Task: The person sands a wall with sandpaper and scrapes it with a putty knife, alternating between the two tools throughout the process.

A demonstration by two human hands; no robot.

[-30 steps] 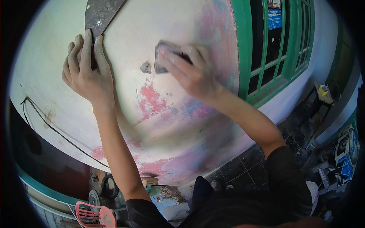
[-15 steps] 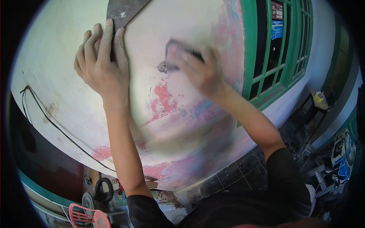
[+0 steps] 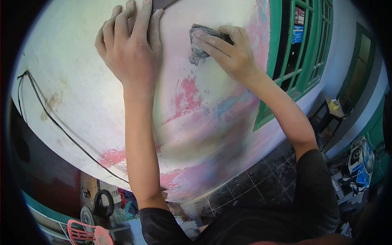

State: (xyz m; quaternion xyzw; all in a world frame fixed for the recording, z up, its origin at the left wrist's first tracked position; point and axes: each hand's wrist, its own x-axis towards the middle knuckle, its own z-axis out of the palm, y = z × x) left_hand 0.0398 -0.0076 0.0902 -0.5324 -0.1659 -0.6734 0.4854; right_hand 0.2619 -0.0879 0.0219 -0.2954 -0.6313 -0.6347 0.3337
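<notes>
Two hands up on the painted wall (image 3: 122, 122). Hard to make out first: the scraper (image 3: 161, 4), a flat dark plate, is cut off by the top of the view, its lower end hidden by the left hand (image 3: 134, 51). That hand is closed on it, thumb along one side, fingers along the other, tips near the upper edge of view. Face of the dark pad (image 3: 204, 33) toward the wall not visible; the right hand (image 3: 230, 49) covers part of its near side.

Right hand gripping the pad, fingers spread over its left part, thumb side by its right end. Grey rough patch (image 3: 194, 59) shows at the pad's lower left corner; cannot tell whether the two touch.

Edges: green window frame (image 3: 262, 114) to the right of the pad, with a strip of wall between. Bare wall between the hands, more below the pad, down to the dark floor tiles (image 3: 257, 174). Black cable (image 3: 61, 128) slants down across the wall's lower left, passing out of sight near the left forearm.

Pad looks dark, scuffed, whitish dust on it; edges uneven. Pale dust on fingers of both hands. Red-pink patch (image 3: 188, 96) on the wall below the pad, ragged outline.
</notes>
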